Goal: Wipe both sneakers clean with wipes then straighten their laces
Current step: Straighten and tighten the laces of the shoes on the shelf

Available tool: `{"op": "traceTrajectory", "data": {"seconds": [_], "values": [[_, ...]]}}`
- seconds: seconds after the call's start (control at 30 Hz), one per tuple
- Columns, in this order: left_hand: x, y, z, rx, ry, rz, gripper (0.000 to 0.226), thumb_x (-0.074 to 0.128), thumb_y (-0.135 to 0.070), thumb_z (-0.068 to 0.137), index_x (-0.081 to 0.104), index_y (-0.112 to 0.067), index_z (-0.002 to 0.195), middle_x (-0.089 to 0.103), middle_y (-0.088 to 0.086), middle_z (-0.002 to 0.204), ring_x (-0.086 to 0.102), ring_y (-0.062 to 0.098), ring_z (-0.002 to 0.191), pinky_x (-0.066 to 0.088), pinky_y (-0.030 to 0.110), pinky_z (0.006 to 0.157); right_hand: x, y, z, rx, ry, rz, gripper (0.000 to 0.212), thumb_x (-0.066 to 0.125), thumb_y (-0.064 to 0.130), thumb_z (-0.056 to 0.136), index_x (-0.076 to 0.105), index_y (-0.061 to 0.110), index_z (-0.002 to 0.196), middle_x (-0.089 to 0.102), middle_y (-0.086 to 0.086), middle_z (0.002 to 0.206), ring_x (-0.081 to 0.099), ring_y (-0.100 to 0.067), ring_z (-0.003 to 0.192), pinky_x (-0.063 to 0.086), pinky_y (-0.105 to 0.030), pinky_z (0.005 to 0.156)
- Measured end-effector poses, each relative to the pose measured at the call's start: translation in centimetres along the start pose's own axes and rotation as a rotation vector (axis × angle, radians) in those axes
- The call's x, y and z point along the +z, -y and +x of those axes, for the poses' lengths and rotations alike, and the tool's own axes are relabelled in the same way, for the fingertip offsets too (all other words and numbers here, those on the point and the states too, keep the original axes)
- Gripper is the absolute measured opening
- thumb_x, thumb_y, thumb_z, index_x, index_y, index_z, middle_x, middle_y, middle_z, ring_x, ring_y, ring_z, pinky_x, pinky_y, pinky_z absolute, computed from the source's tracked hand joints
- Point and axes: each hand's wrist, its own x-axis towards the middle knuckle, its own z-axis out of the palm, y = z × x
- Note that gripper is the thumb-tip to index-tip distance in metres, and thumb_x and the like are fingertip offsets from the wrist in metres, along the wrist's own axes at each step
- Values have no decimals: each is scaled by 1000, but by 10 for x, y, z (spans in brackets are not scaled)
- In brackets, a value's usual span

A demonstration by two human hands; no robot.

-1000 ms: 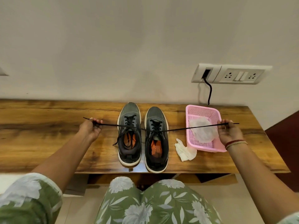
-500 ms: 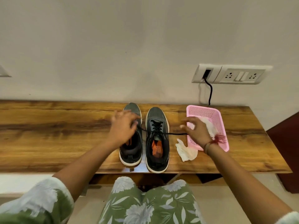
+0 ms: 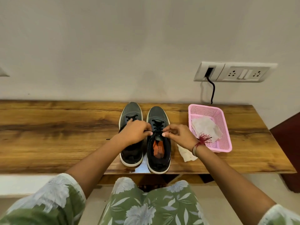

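Two dark grey sneakers with white soles stand side by side on the wooden bench, toes toward the wall. My left hand lies over the left sneaker and pinches a black lace at the top of the right sneaker. My right hand pinches the other end of that lace just opposite, fingertips nearly touching above the tongue. A crumpled used wipe lies on the bench right of the right sneaker, partly under my wrist.
A pink mesh basket with a white wipe inside stands right of the shoes. A wall socket panel with a black cable sits above it. My knees in green floral cloth are below the bench edge.
Both hands held the right sneaker's lace stretched wide apart, then came inward. They now meet over the sneaker's tongue, still pinching the lace.
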Motion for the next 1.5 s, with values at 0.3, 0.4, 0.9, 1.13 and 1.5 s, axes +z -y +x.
{"op": "traceTrajectory", "data": {"seconds": [0.3, 0.4, 0.9, 1.13, 1.5], "values": [[-6, -3, -1, -35, -21, -63, 16, 53, -34, 96, 65, -23, 95, 61, -9, 86, 58, 12, 84, 49, 35, 80, -8, 8, 4, 16, 11, 23, 6, 71, 9, 81, 73, 6, 86, 70, 0, 83, 65, -7, 78, 52, -20, 74], [-11, -2, -4, -32, -15, 6, 20, 51, -34, 97, 66, -21, 100, 66, -4, 93, 61, 15, 87, 50, 33, 77, -17, 13, -3, 7, 34, -5, 10, 67, 7, 83, 70, -3, 84, 68, -6, 85, 59, 5, 55, 42, -7, 49], [-23, -28, -30, -229, -96, -895, 21, 54, -26, 96, 64, -9, 88, 47, -6, 60, 40, 7, 48, 33, 19, 47, -20, 24, -13, 183, -5, 720, 19, 53, 19, 93, 64, 15, 79, 60, 0, 76, 55, -10, 76, 45, -23, 74], [5, -49, -17, -365, -268, -1495, 20, 45, -22, 101, 59, -20, 87, 65, -5, 84, 62, 2, 62, 43, 13, 51, 5, 36, -10, 162, -141, 1144, 20, 42, 17, 98, 56, 11, 86, 71, -8, 89, 68, -18, 86, 55, -24, 75], [28, -46, -7, -303, -453, -1461, 15, 54, -9, 96, 64, -14, 106, 69, -8, 85, 49, -1, 51, 38, 13, 48, 28, 26, 6, 205, -302, 1162, 17, 54, 5, 90, 64, 9, 104, 65, 1, 80, 53, -5, 63, 38, -15, 51]]}}
